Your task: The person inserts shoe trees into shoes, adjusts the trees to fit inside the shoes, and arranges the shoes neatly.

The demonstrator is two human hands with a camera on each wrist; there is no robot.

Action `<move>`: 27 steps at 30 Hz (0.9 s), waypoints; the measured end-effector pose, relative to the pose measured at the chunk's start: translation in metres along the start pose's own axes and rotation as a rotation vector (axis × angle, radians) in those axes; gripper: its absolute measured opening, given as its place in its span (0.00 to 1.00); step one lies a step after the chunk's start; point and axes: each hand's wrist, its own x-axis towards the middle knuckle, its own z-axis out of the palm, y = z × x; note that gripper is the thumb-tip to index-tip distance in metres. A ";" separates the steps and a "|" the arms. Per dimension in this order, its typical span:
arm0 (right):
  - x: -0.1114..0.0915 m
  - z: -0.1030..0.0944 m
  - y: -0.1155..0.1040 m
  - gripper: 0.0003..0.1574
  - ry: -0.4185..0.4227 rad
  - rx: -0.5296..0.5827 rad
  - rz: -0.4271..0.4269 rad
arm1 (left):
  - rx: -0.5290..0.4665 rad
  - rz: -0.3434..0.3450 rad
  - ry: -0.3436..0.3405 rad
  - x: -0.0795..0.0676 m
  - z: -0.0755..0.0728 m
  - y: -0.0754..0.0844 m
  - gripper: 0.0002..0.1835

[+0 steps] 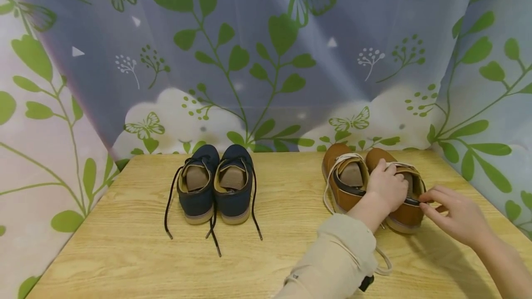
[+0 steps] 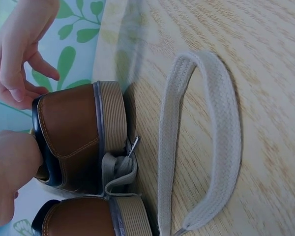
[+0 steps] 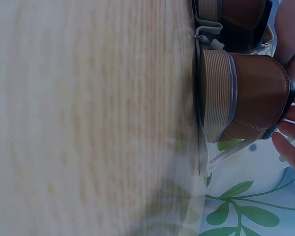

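A pair of brown leather shoes with pale laces stands at the right of the table, heels toward me. My left hand [image 1: 387, 187] reaches over the right brown shoe [image 1: 404, 221], fingers bent over its tongue and lacing, the fingertips partly hidden. Beside that shoe's heel is my right hand [image 1: 455, 213], its fingertips at the dark padded collar [image 3: 289, 101]. The left brown shoe [image 1: 341, 200] stands close alongside, its lace draped over the outer side. A flat pale lace [image 2: 226, 123] lies in a loop on the table behind the heels.
Two navy shoes [image 1: 195, 204] with loose dark laces stand side by side at the left of the wooden table [image 1: 287, 216]. Leaf-patterned cloth [image 1: 266, 91] hangs behind the table and along both sides.
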 end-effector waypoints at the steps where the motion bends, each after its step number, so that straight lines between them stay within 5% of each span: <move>1: 0.000 0.000 0.000 0.10 -0.002 -0.002 0.003 | 0.000 0.000 -0.002 0.000 0.000 0.000 0.20; 27: 0.001 -0.002 -0.003 0.12 -0.002 -0.009 0.009 | 0.018 0.017 -0.077 0.004 -0.005 -0.002 0.27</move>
